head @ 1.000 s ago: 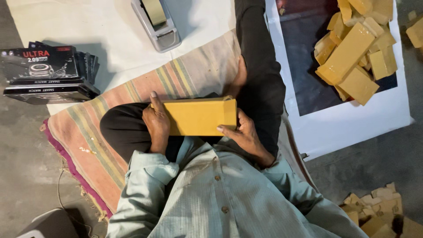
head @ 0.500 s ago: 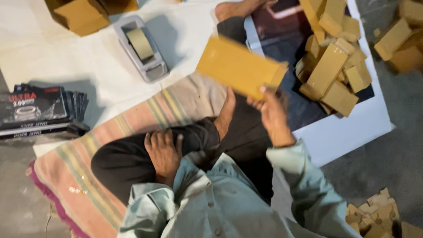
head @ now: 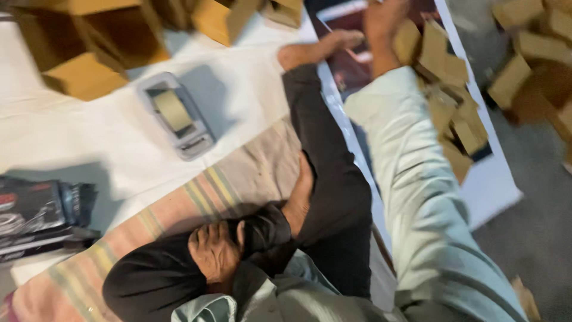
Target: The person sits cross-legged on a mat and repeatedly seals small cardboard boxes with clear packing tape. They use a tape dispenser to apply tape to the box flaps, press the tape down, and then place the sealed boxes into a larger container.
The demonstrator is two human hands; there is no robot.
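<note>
Right hand (head: 381, 21) is reaching at one o'clock over heaped tan cardboard boxes (head: 453, 113), grasp unclear; left hand (head: 214, 253) is resting loose on knee. Blurred overreach is risking toppling them.

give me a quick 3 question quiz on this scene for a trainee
1. True or false: the left hand rests on the person's dark-trousered knee.
2. Where does the right hand reach? A) to the tape dispenser B) to the pile of small cardboard boxes C) to the stack of dark printed packs
3. What does the tape dispenser lie on?

Key: 1 true. 2 B. 3 the white sheet, beside the striped mat.
</note>
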